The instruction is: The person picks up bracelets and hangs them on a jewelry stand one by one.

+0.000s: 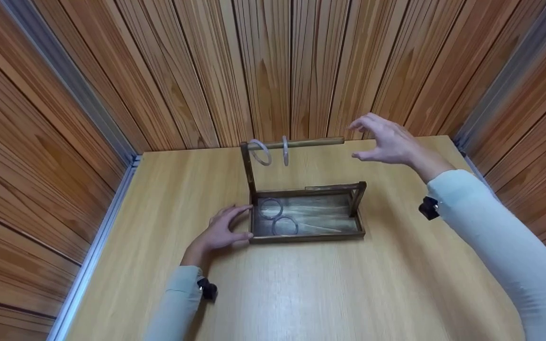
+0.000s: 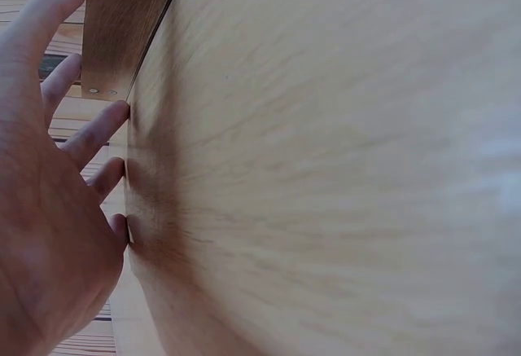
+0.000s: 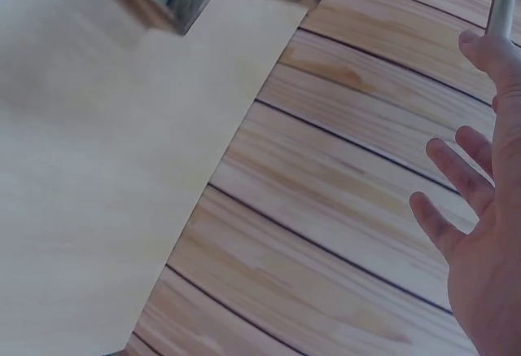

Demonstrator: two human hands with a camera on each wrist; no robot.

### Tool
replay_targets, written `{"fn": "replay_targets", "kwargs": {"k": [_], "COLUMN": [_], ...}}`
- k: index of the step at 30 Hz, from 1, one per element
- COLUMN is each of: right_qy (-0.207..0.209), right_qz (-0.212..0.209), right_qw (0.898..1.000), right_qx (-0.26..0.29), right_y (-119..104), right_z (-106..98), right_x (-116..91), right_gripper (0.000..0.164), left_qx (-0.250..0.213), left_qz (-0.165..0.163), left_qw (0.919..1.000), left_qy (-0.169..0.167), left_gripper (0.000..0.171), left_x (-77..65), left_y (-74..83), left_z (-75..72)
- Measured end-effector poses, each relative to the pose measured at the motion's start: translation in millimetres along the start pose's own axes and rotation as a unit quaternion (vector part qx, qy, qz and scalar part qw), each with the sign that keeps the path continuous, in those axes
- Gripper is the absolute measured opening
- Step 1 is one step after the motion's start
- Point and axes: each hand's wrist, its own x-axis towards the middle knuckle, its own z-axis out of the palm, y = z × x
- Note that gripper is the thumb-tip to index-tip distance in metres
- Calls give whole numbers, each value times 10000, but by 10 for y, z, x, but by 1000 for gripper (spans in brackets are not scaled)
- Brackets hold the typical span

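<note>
A dark wooden bangle stand [image 1: 307, 238] has a tray base, a tall left post and a shorter right post [image 1: 358, 199]. From its upper bar [image 1: 320, 142] hang two pale bangles, a left one [image 1: 268, 154] and another [image 1: 286, 154] beside it. Two more bangles lie flat in the tray's left half, one behind [image 1: 271, 199] and one in front [image 1: 285, 217]. My left hand [image 1: 218, 232] touches the tray's left end, thumb and fingers spread along it. Raised just right of the bar's free end, my right hand [image 1: 389, 142] holds nothing, its thumb and fingers apart.
The stand rests on a light wooden table [image 1: 301, 289]. Wood-plank walls [image 1: 268, 71] rise behind and at both sides, with metal rails [image 1: 97, 265] along the table's sides. The lower bar [image 1: 334, 187] runs left from the short post.
</note>
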Motion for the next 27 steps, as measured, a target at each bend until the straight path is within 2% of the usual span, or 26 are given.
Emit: {"fn": "replay_targets", "kwargs": {"k": [11, 15, 21, 27], "right_qy": [129, 318, 745, 1022], "right_qz": [40, 48, -251, -509], "right_qw": [9998, 9990, 9957, 9917], "right_qx": [155, 304, 488, 592], "right_y": [176, 208, 203, 184], "right_z": [-46, -25, -22, 28], "right_x": [-127, -175, -248, -312], "right_gripper": [61, 64, 69, 67], "left_qx": [75, 75, 44, 42], "left_qz": [-5, -13, -4, -15], "left_qw": [10000, 10000, 10000, 10000], "left_qy": [-11, -4, -7, 0], "left_gripper": [86, 86, 84, 85], "left_x": [-8, -15, 0, 22], "left_y": [-11, -5, -3, 0], "left_z": [-5, -7, 7, 26]}}
